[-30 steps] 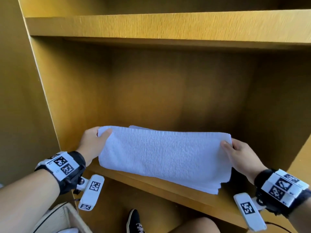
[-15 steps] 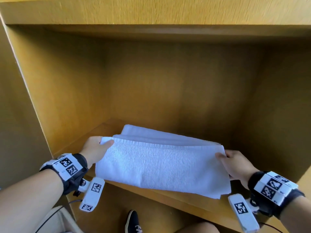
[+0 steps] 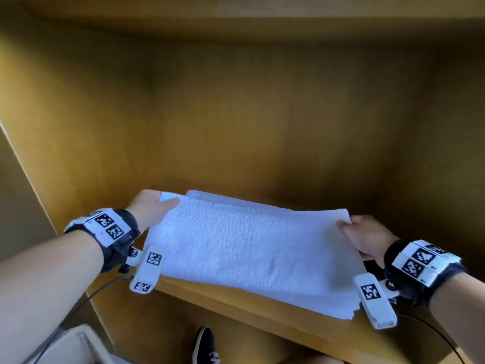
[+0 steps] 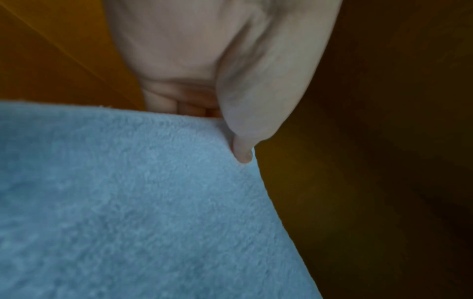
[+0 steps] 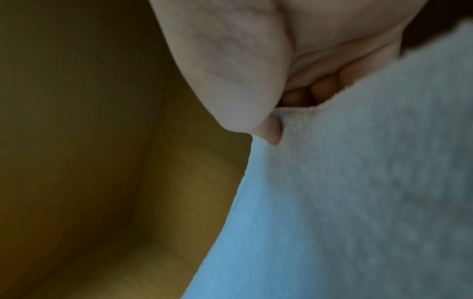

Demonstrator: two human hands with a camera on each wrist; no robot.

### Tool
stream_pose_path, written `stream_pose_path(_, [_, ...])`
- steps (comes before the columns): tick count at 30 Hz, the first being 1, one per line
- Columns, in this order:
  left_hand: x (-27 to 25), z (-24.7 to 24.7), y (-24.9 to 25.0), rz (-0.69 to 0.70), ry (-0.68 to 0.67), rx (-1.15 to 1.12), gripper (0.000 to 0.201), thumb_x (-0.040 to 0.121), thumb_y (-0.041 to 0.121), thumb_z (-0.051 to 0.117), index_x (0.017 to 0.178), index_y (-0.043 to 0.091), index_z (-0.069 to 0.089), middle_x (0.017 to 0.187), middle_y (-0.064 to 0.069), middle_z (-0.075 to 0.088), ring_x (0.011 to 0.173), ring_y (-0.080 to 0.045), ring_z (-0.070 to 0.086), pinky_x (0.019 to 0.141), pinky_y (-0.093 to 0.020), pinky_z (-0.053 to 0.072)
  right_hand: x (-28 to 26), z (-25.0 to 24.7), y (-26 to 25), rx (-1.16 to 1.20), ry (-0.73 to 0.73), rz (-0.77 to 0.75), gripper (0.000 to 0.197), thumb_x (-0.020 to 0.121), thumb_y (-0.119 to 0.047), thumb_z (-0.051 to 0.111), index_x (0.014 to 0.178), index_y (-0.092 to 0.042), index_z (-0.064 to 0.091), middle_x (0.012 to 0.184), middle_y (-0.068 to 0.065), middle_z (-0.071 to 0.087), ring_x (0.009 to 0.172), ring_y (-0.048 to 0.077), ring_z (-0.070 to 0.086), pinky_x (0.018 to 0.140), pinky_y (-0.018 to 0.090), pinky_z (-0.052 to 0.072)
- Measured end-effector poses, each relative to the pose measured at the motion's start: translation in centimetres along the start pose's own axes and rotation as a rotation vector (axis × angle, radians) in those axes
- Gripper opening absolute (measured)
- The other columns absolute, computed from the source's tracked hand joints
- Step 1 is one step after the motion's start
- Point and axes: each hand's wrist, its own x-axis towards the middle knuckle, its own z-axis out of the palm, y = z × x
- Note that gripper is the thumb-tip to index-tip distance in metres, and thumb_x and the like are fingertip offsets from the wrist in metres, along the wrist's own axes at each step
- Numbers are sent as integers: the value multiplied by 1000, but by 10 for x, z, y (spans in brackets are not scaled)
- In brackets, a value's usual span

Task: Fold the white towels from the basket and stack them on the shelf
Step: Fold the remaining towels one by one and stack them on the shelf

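Observation:
A folded white towel (image 3: 252, 248) is held flat over the wooden shelf board (image 3: 262, 308), its near edge hanging past the front. My left hand (image 3: 154, 208) pinches the towel's left end, thumb on top and fingers beneath; the left wrist view shows that thumb pressed into the towel (image 4: 128, 202). My right hand (image 3: 364, 237) pinches the right end the same way, thumb on the towel (image 5: 358, 202). Behind it, another folded white towel (image 3: 223, 199) lies on the shelf, mostly hidden.
The shelf compartment has wooden side walls (image 3: 65, 153) and a back panel (image 3: 262, 114), with an upper shelf overhead. Below the board a dark shoe (image 3: 206, 346) stands on the floor. A pale basket corner (image 3: 76, 348) shows at the bottom left.
Both hands have carried the towel deeper into the compartment. The towel lying behind it has come into view.

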Motion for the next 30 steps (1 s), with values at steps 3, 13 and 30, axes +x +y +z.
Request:
stream_pose_path(3, [6,7,-6,-9,-59,-17,28,100,38,69,105,10,67,85,-14,60,76,-26,54,70,-37,38,8,4,3,-36,-14,29,23,110,-31,52,112,-15,69,107,14,76,97,31,73,78,39,62])
stream_pose_path(13, [-3,9,-14,-87,-20,-73,47,96,32,75,69,20,39,69,-9,39,66,-25,40,61,-33,31,5,3,4,-14,-49,81,20,109,-27,56,117,-14,69,107,12,76,94,28,71,63,34,54])
stream_pose_path(30, [-98,-12,-44,-188,-138,-102,40,100,60,59,117,23,61,119,-5,69,108,-24,67,94,-43,54,-55,1,33,-189,14,-91,56,87,-45,83,122,-26,44,107,3,69,96,21,69,74,37,57])
